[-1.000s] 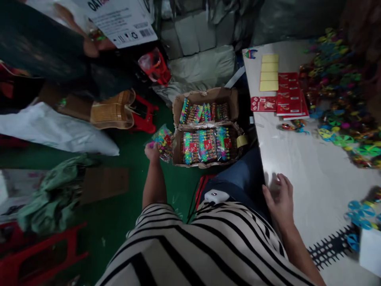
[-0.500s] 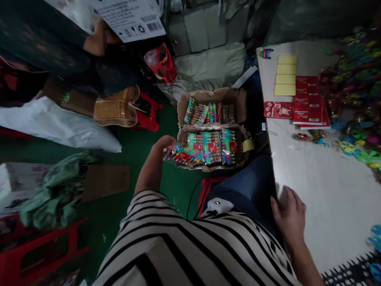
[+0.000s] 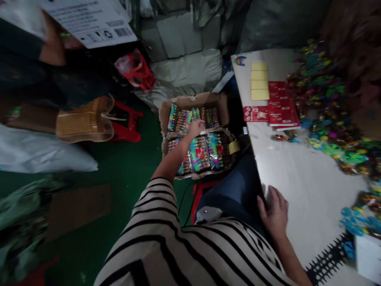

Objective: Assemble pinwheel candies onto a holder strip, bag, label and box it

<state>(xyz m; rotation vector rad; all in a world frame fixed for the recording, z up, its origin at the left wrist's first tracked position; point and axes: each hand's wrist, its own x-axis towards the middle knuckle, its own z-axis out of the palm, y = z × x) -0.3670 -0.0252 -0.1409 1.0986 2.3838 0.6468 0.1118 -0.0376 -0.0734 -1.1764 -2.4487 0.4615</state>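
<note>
My left hand [image 3: 195, 128] is over the middle of a torn-edged cardboard box [image 3: 195, 97], with nothing visible in its loosely parted fingers. Under and beside it, the back compartment holds rows of small colourful toys [image 3: 181, 118]. In the front compartment lie clear packets of the same bright pieces with red labels, among them a middle packet [image 3: 199, 155] and a right packet [image 3: 218, 151]. My forearm partly hides the left packet [image 3: 183, 166]. My right hand [image 3: 275, 210] rests on the edge of the pale table [image 3: 300, 178], fingers stretched out, holding nothing.
Red cards [image 3: 279, 103], yellow cards [image 3: 259, 81] and a heap of colourful plastic toys [image 3: 330, 91] lie on the table. A red stool [image 3: 127, 121] stands left of the box. Another person's arm [image 3: 52, 49] shows at the upper left, near a white carton [image 3: 98, 24].
My left hand has let go of the packet at the box's left side and moved right, over the middle. The view has shifted. My right hand stays on the table edge.
</note>
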